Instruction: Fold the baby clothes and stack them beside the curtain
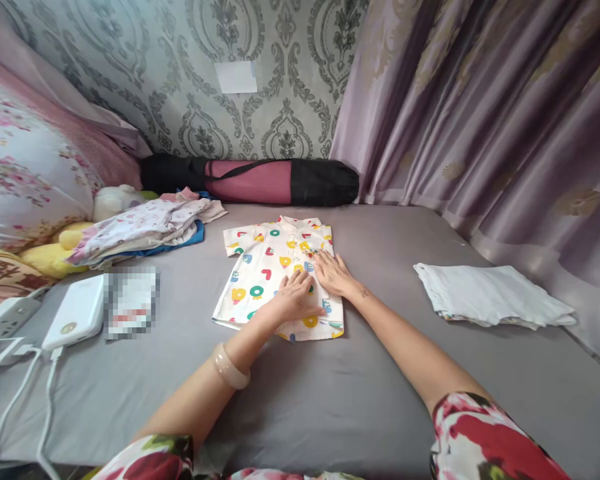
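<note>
A small white short-sleeved shirt (260,267) with colourful letter prints lies spread on the grey bed sheet (380,373), collar toward the wall. My left hand (297,297) rests on the lower middle of its front, fingers stretched out. Just beyond it, my right hand (333,272) lies flat near the shirt's right edge, below the right sleeve. The two hands are close together, and part of the shirt is hidden under them. Neither hand grips anything that I can see.
Folded white clothes (490,293) lie at the right. A clothes pile (150,227) sits at the left, near a yellow plush toy (55,253). Closer are a white power bank (77,310), cables and a power strip (10,313). A black-and-pink long bag (250,181) lies along the wall.
</note>
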The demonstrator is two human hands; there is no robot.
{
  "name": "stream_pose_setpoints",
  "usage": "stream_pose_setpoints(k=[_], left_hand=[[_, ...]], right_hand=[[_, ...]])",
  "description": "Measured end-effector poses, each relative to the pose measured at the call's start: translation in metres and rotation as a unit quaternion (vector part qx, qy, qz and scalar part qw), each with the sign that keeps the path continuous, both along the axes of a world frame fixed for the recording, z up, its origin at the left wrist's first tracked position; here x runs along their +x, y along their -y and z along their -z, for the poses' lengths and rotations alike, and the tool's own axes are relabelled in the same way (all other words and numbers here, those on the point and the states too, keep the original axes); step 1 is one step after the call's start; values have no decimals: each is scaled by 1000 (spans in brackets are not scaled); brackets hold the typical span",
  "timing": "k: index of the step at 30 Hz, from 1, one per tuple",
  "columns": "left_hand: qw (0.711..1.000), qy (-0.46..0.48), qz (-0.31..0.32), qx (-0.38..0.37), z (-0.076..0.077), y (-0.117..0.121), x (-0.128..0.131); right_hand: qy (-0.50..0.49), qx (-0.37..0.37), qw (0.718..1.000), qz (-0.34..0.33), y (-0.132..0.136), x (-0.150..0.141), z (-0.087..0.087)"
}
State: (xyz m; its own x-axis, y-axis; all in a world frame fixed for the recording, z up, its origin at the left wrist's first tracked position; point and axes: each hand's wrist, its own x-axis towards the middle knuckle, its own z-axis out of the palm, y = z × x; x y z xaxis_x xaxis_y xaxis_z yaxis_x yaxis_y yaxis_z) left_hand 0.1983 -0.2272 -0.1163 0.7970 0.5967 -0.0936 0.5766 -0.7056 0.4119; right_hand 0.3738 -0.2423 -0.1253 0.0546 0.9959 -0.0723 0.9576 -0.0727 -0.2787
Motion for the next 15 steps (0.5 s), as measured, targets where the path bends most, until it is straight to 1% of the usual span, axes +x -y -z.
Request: stream_pose_setpoints(k=[3,5,8,10,11,12,15], left_hand=[[999,38,-16,13,3,-7,-11],[997,64,-22,24,3,-12,-16],[996,78,-28,29,3,-16,-19],[996,80,-30,32,5,-16,-18],[996,78,-33,33,7,-16,-16],[996,73,-41,35,9,-16,-15],[994,53,-88,48,13,-19,-10]], right_hand=[[12,50,999,18,-21,-8,-6],[9,86,995,46,-34,-12,-14],[-13,100,987,128,-53,-11,-24],[-24,103,978,178,-66,-6,-26],[-23,105,977,182,-72,-4,-26],[-17,107,980,169,-78,-2,-24],[12,88,991,95,-92,-1,-16]])
